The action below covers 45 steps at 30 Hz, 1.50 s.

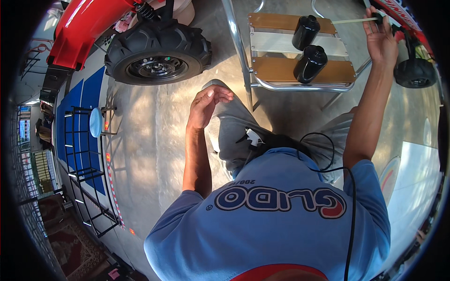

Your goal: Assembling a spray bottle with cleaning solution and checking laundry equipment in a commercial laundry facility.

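My left hand (211,104) rests over my raised knee, its fingers loosely bent and nothing seen in them. At the upper right, my right hand (380,44) is raised beside a step bench, palm toward me. Its fingers are around the black knob (378,18) at the end of a thin, pale rod (354,20), which reaches left over the bench. Two glossy black cylinders (306,33) with narrower tops are on the bench's wooden slats (272,70); the front one (311,64) looks tilted in this view.
A red vehicle's large black tyre (159,56) stands at the upper left. On the right is a smaller black wheel (415,73) under red bodywork. A black metal frame (86,175) stands far left beside a blue panel. A black cable (352,225) runs over my shirt.
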Available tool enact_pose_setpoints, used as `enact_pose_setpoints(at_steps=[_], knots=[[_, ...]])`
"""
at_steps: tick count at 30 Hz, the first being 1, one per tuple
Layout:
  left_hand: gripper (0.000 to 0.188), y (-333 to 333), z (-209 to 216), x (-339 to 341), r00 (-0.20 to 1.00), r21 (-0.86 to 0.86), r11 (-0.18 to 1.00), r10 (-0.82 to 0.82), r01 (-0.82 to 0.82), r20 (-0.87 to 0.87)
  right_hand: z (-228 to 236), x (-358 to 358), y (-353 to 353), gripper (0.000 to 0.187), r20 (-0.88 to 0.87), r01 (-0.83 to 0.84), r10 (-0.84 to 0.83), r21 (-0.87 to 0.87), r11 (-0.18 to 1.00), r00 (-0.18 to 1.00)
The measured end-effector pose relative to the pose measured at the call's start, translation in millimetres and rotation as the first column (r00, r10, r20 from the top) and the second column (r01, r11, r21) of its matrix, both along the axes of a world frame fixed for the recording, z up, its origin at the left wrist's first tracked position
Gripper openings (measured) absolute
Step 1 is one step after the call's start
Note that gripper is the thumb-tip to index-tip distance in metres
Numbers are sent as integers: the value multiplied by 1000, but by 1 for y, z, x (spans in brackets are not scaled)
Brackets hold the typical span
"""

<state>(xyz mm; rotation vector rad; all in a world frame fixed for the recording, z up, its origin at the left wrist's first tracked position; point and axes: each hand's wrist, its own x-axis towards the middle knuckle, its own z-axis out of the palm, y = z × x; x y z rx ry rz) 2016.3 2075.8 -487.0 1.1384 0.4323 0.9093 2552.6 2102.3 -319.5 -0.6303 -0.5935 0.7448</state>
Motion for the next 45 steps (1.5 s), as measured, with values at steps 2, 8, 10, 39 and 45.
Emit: enact_pose_setpoints(at_steps=[2, 8, 10, 39, 45], knots=[[51, -12, -17, -23, 964, -53, 986, 143, -159, -224, 3, -7, -3, 44, -4, 33, -33, -25, 999, 999], [33, -21, -67, -57, 746, 5, 855, 455, -518, -487, 5, -23, -1, 44, 12, 54, -54, -31, 998, 998], [35, -11, -84, -55, 599, 126, 813, 514, -568, -615, -2, -11, -1, 42, 43, 1, -1, 1, 1000, 999], [18, 5, -132, -46, 643, 6, 697, 665, -717, -381, -18, 3, -5, 42, 58, -24, 28, -70, 997, 998], [20, 9, -129, -45, 635, -5, 695, 653, -719, -412, -16, 3, -5, 42, 52, -42, 45, -62, 997, 998]])
